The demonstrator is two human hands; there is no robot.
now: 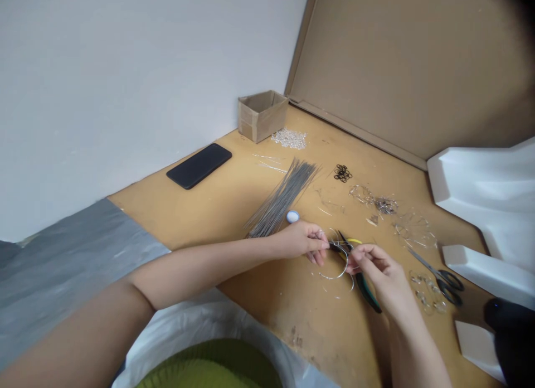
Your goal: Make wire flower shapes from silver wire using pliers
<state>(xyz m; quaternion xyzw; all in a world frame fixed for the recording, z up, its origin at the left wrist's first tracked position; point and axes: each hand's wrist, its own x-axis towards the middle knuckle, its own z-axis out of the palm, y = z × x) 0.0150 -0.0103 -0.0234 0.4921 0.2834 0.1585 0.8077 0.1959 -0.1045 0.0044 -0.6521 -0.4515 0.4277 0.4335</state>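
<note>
My left hand (301, 242) pinches a thin, curved metal wire (334, 277) between thumb and fingers. Opposite it, my right hand (378, 268) is closed, its fingertips at the other side of the wire loop. The wire bends round in an open ring between the two hands, just above the table. Beneath it lie pliers (368, 294) with dark jaws and green and yellow handles, partly covered by my right hand. Just behind my left wrist sits a small round white and blue item (292, 216). A bundle of straight grey wires (284, 198) lies beyond my left forearm.
At the back stand a cardboard box (263, 115) and a pile of clear beads (289, 138). A black phone (199, 165) lies left. Black rings (343, 173), bent wire pieces (384, 204), scissors (443, 279) and white foam pieces (480, 182) are to the right.
</note>
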